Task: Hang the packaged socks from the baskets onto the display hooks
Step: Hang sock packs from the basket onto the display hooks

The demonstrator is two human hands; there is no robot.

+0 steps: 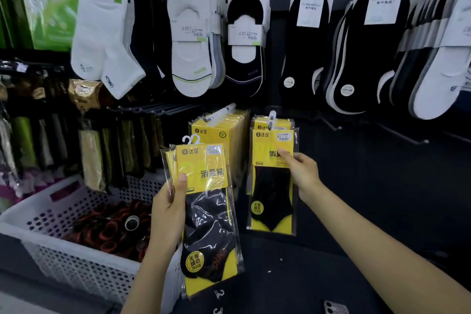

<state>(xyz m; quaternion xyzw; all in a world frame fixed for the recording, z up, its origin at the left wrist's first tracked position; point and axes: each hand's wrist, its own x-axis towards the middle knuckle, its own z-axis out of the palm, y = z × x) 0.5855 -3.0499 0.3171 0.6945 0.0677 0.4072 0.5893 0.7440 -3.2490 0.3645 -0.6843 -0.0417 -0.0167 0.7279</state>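
Observation:
My left hand [169, 201] grips a small stack of yellow-and-black packaged socks [209, 214] with white hangers, held upright in front of the basket. My right hand [302, 173] pinches the front yellow sock pack [272, 178], which hangs from a display hook [272, 118]. Just left of it, another hook [221, 112] carries a thick row of the same yellow packs [224, 132]. A white perforated basket [61, 250] sits at lower left, holding dark socks with red-orange trim [107, 227].
Rows of white and black socks [188, 41] hang above. Bare metal hooks [397, 132] stick out at right over a dark panel. Olive and brown sock packs [94, 158] hang at left. A phone [335, 308] lies at the bottom edge.

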